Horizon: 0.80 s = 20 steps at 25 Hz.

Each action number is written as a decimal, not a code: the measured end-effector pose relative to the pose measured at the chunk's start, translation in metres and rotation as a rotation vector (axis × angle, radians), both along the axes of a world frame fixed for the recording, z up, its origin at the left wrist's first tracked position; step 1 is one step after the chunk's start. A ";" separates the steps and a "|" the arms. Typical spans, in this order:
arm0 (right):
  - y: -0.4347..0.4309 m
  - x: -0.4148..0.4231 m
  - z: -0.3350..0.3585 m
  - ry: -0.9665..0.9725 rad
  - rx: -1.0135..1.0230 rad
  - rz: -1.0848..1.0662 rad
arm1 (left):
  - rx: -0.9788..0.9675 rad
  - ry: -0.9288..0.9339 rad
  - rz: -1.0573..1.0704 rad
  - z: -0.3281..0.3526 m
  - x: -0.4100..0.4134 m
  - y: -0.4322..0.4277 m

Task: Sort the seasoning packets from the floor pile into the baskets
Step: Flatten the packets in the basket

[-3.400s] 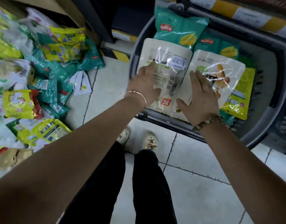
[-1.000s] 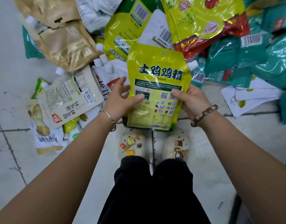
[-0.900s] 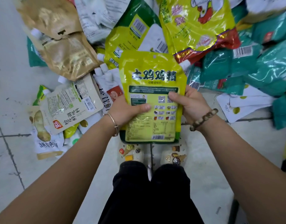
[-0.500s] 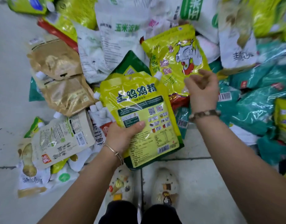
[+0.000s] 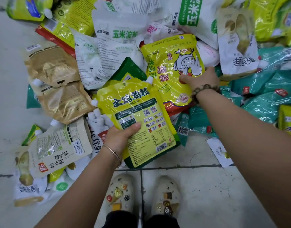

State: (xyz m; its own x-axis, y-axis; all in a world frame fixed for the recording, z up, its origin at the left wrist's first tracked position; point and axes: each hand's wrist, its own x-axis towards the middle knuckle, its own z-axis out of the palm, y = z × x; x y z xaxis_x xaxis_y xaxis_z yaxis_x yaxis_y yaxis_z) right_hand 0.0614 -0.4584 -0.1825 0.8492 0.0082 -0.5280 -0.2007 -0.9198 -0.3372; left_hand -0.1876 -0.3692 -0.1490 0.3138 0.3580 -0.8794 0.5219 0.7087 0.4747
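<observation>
My left hand (image 5: 121,137) grips a yellow-green spouted seasoning pouch (image 5: 141,117) by its lower left edge, holding it just above the floor pile. My right hand (image 5: 200,79) rests on a yellow packet with a white chicken picture (image 5: 171,66) that lies in the pile, thumb on its face and fingers around its right edge. The pile holds several more packets: brown pouches (image 5: 59,89), white corn starch bags (image 5: 120,41) and teal packets (image 5: 263,96). No basket is in view.
Pale floor tiles (image 5: 207,195) spread in front of the pile and at the far left. My two decorated shoes (image 5: 141,193) stand just below the held pouch. A white-green pouch (image 5: 56,145) lies at the pile's lower left.
My right hand let go of the yellow-green pouch and reached up to the chicken packet. My left hand now holds the pouch alone. The view moved from the basket to the pile.
</observation>
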 end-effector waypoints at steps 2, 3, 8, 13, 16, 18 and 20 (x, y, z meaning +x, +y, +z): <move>-0.001 0.002 0.004 0.100 0.007 -0.025 | -0.001 0.011 -0.018 0.003 0.001 0.001; -0.002 0.003 0.005 0.127 0.017 -0.019 | 0.002 0.009 -0.029 0.004 0.001 0.002; -0.014 -0.009 0.020 0.100 0.153 -0.003 | 0.036 0.017 -0.031 0.022 -0.002 0.002; -0.053 -0.037 0.061 -0.001 0.227 -0.086 | 0.038 0.010 -0.062 0.060 -0.007 0.008; -0.081 -0.057 0.109 -0.022 0.267 -0.124 | 0.091 -0.048 -0.211 0.096 -0.005 0.018; -0.102 -0.074 0.144 -0.023 0.280 -0.177 | 0.097 -0.091 -0.258 0.123 -0.006 0.022; -0.124 -0.096 0.179 -0.023 0.276 -0.266 | 0.112 -0.111 -0.292 0.152 -0.006 0.021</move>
